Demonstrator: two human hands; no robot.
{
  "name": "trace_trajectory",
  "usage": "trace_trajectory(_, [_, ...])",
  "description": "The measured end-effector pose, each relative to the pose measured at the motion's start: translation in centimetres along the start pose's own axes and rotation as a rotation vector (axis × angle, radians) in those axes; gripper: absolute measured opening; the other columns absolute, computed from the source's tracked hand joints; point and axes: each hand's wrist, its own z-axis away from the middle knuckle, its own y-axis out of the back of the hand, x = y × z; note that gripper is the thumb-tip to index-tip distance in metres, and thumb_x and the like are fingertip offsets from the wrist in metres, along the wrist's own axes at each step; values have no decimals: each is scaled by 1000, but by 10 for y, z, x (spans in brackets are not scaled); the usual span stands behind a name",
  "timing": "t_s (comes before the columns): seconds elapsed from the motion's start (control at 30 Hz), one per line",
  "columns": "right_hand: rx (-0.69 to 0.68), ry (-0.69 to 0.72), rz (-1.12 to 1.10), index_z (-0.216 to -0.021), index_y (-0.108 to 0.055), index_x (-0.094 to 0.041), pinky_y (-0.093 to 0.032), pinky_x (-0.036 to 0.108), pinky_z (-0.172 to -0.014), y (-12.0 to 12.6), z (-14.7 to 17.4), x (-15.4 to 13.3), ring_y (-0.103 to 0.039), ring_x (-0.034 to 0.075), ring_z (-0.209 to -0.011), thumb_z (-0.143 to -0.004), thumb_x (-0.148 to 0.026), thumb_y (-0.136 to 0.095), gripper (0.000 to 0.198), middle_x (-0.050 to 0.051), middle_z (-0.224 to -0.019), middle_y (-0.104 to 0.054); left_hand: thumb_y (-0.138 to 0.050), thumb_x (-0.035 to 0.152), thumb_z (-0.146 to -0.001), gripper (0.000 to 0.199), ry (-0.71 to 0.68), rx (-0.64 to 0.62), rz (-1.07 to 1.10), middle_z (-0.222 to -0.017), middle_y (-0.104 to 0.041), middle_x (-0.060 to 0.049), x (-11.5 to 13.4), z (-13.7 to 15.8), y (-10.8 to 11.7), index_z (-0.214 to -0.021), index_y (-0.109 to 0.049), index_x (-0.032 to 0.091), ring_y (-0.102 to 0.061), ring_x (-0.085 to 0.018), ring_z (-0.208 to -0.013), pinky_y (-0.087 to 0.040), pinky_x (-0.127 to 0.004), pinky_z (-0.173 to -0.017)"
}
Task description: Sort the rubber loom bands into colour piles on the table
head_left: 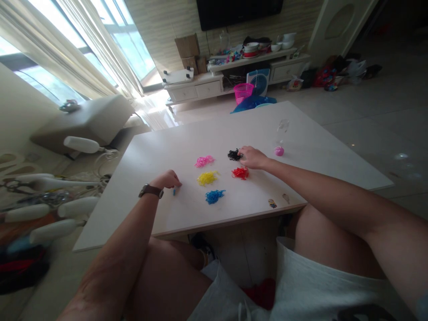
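On the white table (pixel 157 156) lie small heaps of thin rubber bands, sorted by colour. My right hand (pixel 252 157) is at the right edge of the black rubber bands (pixel 233 154), its fingers pinched together on some of them. Just below that hand is the red heap (pixel 240 173). To the left are the pink heap (pixel 204 161), the yellow heap (pixel 207 178) and the blue heap (pixel 214 196). My left hand (pixel 168 179), with a watch (pixel 151 191) on the wrist, is closed near the tabletop left of the heaps. A small blue piece (pixel 174 191) shows beneath its fingers; what they pinch is unclear.
A pink ball-like thing (pixel 278 151) and a clear plastic object (pixel 283 126) stand at the right. Near the front edge lie a small yellow-and-blue figure (pixel 272 203) and a small pale piece (pixel 286 198). White lamp shades (pixel 82 144) are beside the table's left edge.
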Motion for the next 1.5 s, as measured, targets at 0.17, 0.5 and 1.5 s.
trace_trajectory(0.17, [-15, -6, 4, -110, -68, -21, -49, 40, -101, 1, 1, -1, -59, 27, -119, -81, -23, -59, 30, 9, -127, -66, -79, 21, -55, 16, -2, -22, 17, -54, -62, -4, -4, 1, 4, -58, -65, 15, -65, -19, -65, -50, -23, -57])
trace_trajectory(0.5, [-17, 5, 11, -108, -70, -20, -48, 39, -100, 2, 1, -2, -59, 27, -119, -80, -22, -60, 30, 9, -126, -66, -81, 21, -45, 19, 51, -128, -63, -54, -62, -5, -20, 10, 14, -50, -64, 15, -56, -16, -54, -41, -22, -49])
trace_trajectory(1.5, [-19, 143, 7, -108, -71, -21, -45, 36, -104, 11, 11, -26, -59, 26, -120, -82, -22, -61, 28, 7, -128, -66, -66, 13, -68, 9, -813, -47, -149, -71, -71, -1, 92, 61, -39, -73, -73, 16, -63, -13, -64, -44, -22, -61])
